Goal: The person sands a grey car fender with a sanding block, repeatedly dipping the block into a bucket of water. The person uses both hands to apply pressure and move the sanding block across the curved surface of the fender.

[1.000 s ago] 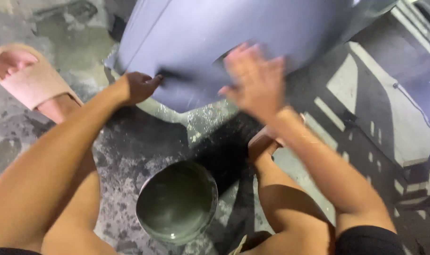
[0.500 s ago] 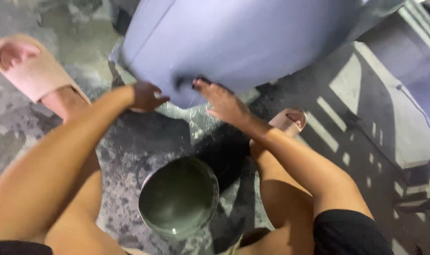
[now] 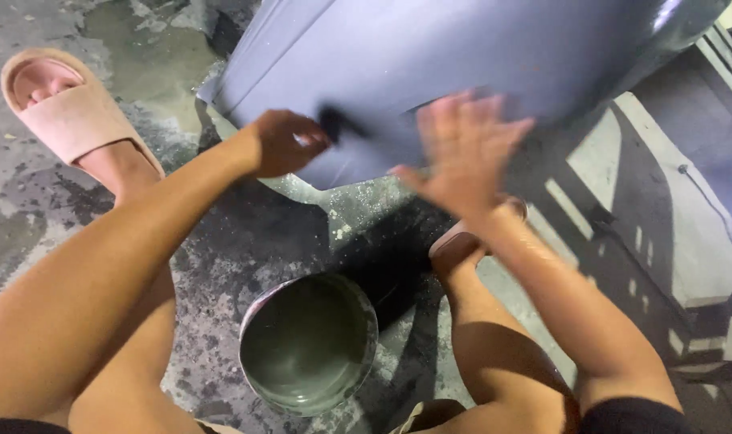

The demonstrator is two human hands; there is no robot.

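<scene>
The left hand [image 3: 279, 143] is curling into a loose fist around a small dark pad [image 3: 338, 124], perhaps a sanding block or sponge, and is pressing it against the lower edge of a large, smooth, blue-grey painted body panel [image 3: 430, 56]. Only a dark corner of the pad is showing past the knuckles, so its exact kind is unclear.

The right hand [image 3: 462, 149] is blurring with motion; its fingers are spread and its palm is lying flat on the same panel, just to the right of the pad. The panel is sitting directly ahead of and above both hands, its long axis running left to right across the view, and its lower edge is hanging over the floor. The left hand is the one on the pad; the right hand is close beside it, apart from it by a narrow strip of panel.

Below the hands, between the person's bare knees, a round grey bucket of murky water [image 3: 309, 344] is standing on the wet, speckled concrete floor [image 3: 141, 64]. Far to the left of the left hand, a foot in a pink foam slide sandal [image 3: 72, 108] is resting; a second sandal [image 3: 462, 241] is peeking out under the right forearm. Nothing is lying between the hands and the panel.
</scene>
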